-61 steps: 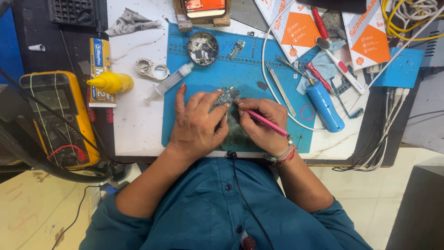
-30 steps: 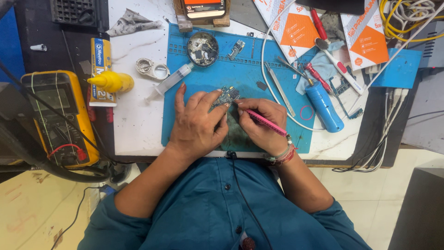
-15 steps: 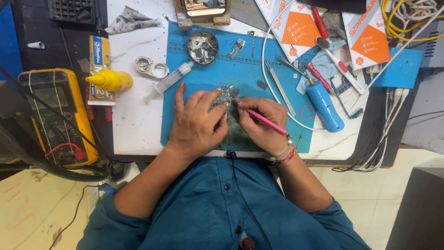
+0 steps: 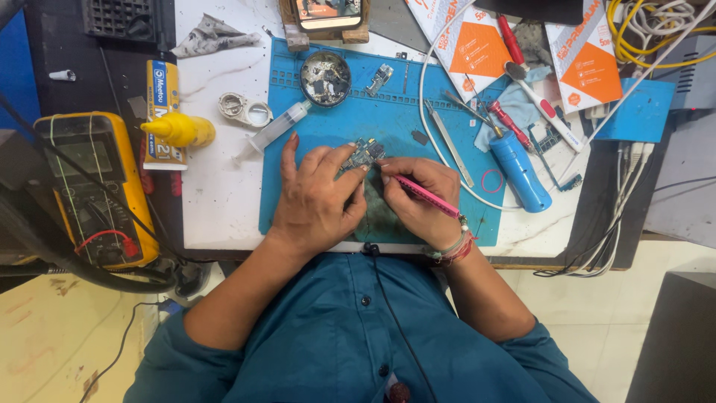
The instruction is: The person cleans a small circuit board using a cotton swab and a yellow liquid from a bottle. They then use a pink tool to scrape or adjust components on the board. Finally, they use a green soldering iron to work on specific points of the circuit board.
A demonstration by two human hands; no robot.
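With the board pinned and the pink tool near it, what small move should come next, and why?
Probably ease the pink tool tip onto the small circuit board: the left hand already pins the board on the blue mat, and the right hand holds the tool angled toward it.

Two hands are at work: the left hand (image 4: 317, 201) and the right hand (image 4: 419, 201). Between them lies one small circuit board (image 4: 363, 155), and there is one pink tool (image 4: 426, 196). The surface carries one blue mat (image 4: 335, 112), one round dish of scraps (image 4: 326, 77), one syringe (image 4: 277, 128), one yellow-capped bottle (image 4: 177, 129), one yellow meter (image 4: 93, 186), one blue cylinder (image 4: 520, 172), one red-handled screwdriver (image 4: 507, 123) and two orange-and-white packets (image 4: 473, 48) (image 4: 585, 63).
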